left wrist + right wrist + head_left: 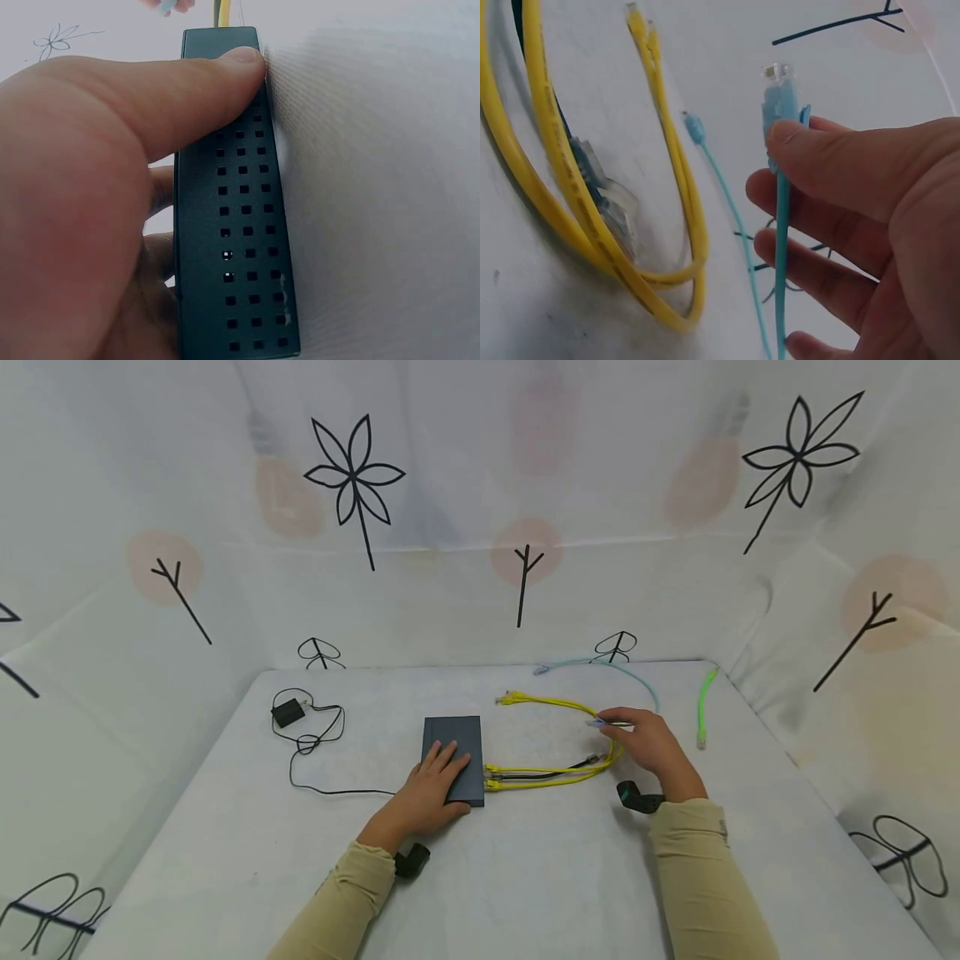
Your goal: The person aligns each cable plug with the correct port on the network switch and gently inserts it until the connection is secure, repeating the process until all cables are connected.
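A dark grey metal box (460,752) with a vented side (247,225) lies flat on the table, probably a network switch. My left hand (433,787) rests on its top with fingers spread, the thumb (202,94) laid along the vented side. To the right, my right hand (651,745) pinches a light blue network cable (781,217) just behind its clear plug (780,73), between thumb and index finger. That cable's other plug (542,670) lies at the back of the table. Yellow network cables (555,783) run from the box's right side towards the right hand.
A black power adapter (288,712) with a looped cord (307,742) lies to the left, its cord leading to the box. A black cable (551,774) runs among the yellow ones. One short green cable (702,706) lies at the far right. Printed fabric walls (450,602) enclose the table.
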Tool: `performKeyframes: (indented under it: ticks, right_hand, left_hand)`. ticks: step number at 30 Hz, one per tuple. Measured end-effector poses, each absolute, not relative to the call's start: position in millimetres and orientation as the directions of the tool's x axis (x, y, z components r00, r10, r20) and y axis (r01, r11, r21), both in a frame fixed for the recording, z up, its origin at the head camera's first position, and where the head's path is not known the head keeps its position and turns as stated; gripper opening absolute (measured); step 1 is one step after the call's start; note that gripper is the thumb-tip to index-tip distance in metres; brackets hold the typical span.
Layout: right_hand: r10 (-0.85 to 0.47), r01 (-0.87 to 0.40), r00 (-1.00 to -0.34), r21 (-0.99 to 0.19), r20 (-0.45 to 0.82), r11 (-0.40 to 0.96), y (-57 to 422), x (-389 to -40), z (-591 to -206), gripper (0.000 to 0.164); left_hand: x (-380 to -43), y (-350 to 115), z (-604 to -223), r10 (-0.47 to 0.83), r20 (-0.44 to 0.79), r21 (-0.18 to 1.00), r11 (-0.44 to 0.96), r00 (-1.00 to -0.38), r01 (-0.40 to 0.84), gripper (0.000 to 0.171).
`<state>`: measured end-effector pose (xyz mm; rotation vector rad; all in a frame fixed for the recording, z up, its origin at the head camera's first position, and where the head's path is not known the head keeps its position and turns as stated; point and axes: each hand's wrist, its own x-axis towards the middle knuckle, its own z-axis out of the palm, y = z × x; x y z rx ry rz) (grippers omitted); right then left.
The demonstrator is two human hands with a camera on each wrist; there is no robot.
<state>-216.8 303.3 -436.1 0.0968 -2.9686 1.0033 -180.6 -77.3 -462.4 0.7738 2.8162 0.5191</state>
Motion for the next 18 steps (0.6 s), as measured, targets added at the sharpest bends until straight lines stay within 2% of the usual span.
performKeyframes:
  ticks: [18]
  right_hand:
    - [-0.118, -0.129, -0.991, -0.68, 0.064, 0.722, 283.4, -220.5, -444.3, 0.03]
  left_hand:
    - [-181.3, -78.4, -465.2, 0.524, -0.083, 0.378, 0.804, -0.848, 0.46, 0.078]
